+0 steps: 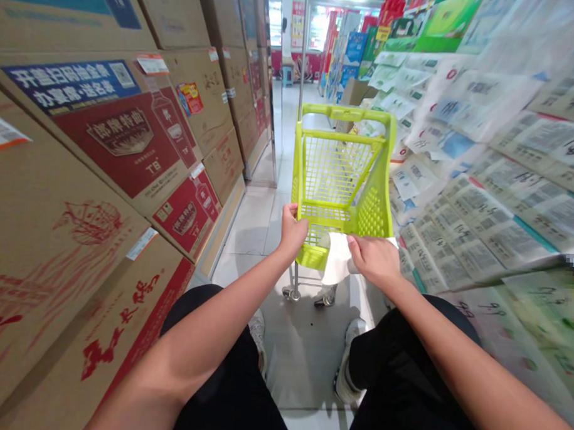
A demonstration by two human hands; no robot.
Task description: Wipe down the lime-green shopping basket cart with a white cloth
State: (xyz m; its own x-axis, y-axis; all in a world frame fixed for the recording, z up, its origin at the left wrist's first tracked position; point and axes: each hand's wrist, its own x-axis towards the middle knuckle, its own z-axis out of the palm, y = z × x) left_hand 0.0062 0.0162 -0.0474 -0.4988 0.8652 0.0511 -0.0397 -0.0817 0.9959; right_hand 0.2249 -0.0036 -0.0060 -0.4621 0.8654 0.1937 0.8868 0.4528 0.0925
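Observation:
A lime-green plastic shopping cart (342, 173) stands in the aisle in front of me, its basket empty. My left hand (293, 231) is closed around the cart's near edge at the left. My right hand (374, 259) grips the near edge at the right and pinches a white sheet of paper (337, 260) that hangs down over the cart's handle. My knees in black trousers and my light shoes show below.
Stacked cardboard cartons (94, 189) with red printing wall the left side. Packs of goods in printed plastic wrap (486, 178) line the right side. The tiled aisle floor (263, 220) runs ahead toward more colourful displays (354, 48) at the far end.

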